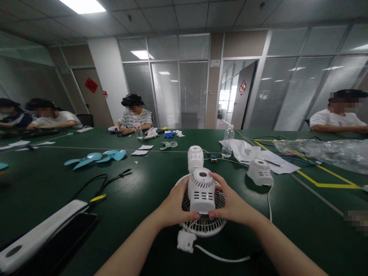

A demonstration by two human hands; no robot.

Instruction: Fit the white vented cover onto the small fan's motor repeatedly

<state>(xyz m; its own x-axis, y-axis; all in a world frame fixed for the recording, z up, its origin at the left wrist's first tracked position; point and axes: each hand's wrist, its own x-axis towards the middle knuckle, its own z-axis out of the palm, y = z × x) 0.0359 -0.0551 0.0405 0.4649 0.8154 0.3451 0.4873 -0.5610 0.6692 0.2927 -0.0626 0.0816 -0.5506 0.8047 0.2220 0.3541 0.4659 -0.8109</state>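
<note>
Between both palms I hold a white plastic fan motor housing [202, 191], with slots in its side and a round hole on top. My left hand [175, 205] wraps its left side, and my right hand [230, 201] wraps its right side, thumbs close together at the lower edge. Under the housing lies a round white fan grille [205, 230], partly hidden by my hands. Just behind stands a second white housing [195, 156]. A small white plastic piece [186, 241] with a cable sits at the grille's near edge.
Another white housing [260, 172] with a cable stands to the right, near a water bottle [228, 142] and clear plastic wrapping [324, 151]. Blue fan blades [96, 158] lie left. A phone [66, 237] and a long white device [43, 230] are nearby. Several people sit around the table.
</note>
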